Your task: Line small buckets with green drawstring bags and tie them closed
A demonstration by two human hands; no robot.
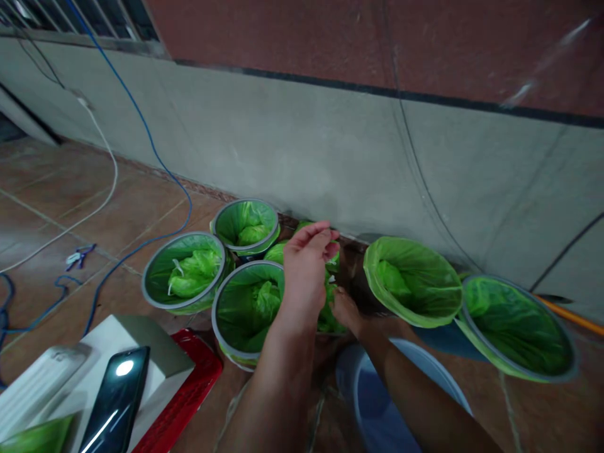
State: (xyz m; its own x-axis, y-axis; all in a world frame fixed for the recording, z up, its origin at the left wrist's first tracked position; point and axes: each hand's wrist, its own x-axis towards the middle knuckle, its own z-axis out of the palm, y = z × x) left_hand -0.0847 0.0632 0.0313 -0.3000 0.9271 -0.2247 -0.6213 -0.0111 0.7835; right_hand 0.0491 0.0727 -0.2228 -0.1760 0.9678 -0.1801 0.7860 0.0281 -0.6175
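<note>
My left hand [310, 246] hovers over the bins, fingers loosely bent and partly apart, with nothing visible in them. Lower and to its right, my right hand [346, 309] has its fingers closed at a green plastic bag [329, 314] low between the bins; its fingertips are partly hidden. Just left of my left forearm stands a grey-rimmed bin [236, 296] lined with green plastic, a bunched bag inside. Two similar bins, a left bin [147, 290] and a back bin [276, 220], stand beyond it. Right of my hands is a wide green-lined bin [377, 283].
Another green-lined bin [573, 352] stands far right. A pale blue tub [349, 377] sits under my right forearm. At lower left, a phone [116, 396] lies on a white box [111, 336] above a red tray [189, 377]. A blue cable [141, 119] crosses the tiles; a wall [321, 145] runs behind.
</note>
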